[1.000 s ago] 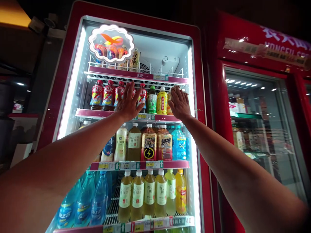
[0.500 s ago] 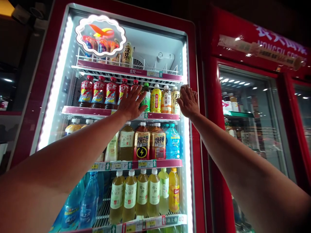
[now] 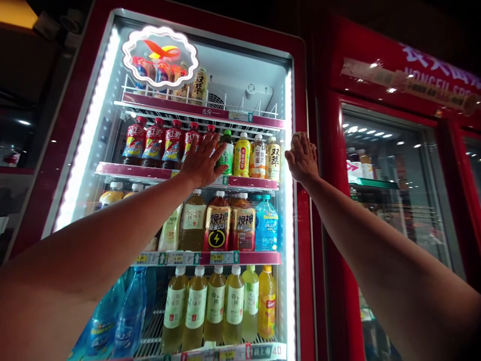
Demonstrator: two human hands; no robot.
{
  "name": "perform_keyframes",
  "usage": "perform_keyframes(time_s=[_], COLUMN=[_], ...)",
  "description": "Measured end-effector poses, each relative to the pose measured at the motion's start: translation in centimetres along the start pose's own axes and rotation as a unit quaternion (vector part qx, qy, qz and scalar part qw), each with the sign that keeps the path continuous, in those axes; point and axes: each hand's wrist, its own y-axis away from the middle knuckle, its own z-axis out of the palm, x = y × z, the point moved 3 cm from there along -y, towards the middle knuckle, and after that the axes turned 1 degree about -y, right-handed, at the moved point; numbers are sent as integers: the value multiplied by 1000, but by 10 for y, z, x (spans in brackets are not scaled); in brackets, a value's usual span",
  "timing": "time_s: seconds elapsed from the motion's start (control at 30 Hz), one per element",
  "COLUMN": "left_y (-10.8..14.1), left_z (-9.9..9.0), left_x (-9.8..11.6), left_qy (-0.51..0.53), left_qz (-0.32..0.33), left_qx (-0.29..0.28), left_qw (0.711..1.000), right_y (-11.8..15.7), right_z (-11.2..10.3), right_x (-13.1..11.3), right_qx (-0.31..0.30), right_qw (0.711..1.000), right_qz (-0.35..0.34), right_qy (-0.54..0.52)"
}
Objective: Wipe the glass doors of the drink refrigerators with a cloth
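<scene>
Fingers spread, my left hand (image 3: 203, 161) lies flat against the glass door (image 3: 240, 80) of a lit drinks fridge, in front of the second shelf. Bottles with red caps and a green-capped bottle (image 3: 226, 155) show behind its fingers. My right hand (image 3: 301, 156) presses a pale, crumpled cloth (image 3: 313, 149) against the right edge of the door, over the red frame (image 3: 303, 220). Much of the cloth is hidden under the palm.
Several rows of bottles stand on the shelves behind the glass, including a blue bottle (image 3: 267, 223) at the right. A second red fridge (image 3: 338, 150) stands to the right. A glowing scalloped sign (image 3: 126, 60) is at the door's upper left.
My right hand has moved rightward with the cloth, from the glass edge onto the door frame. My left hand stays in place on the glass. The view has shifted slightly.
</scene>
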Motion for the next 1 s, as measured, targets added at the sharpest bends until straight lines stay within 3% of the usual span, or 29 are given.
perform_keyframes(time_s=[0.17,0.23,0.33,0.4,0.63,0.7,0.87,0.93,1.0], left_y=[1,1,1,1,1,1,2,1,-2], left_z=[1,1,1,2,2,2,0,-4,-9], left_x=[0,0,0,0,-1,0,3,5,7], left_qy=[-5,-5,-11,-11,-17,-20,-21,-28,-42], left_qz=[-2,-1,0,0,-2,-6,-5,-11,-23], left_qx=[-5,-2,1,3,5,7,9,4,-7], left_qw=[1000,1000,1000,1000,1000,1000,1000,1000,999], right_y=[-30,-28,-14,-9,-53,-57,-37,-35,-43], right_z=[2,1,-1,-1,9,8,-1,-4,-3], right_x=[-4,-4,2,9,7,4,5,6,5], right_qx=[-5,1,-3,-7,42,46,2,7,14], right_qw=[993,997,999,997,994,994,999,1000,999], right_qz=[116,76,-42,-68,102,99,-37,-26,30], right_qy=[-6,5,21,28,-8,-16,7,7,-3])
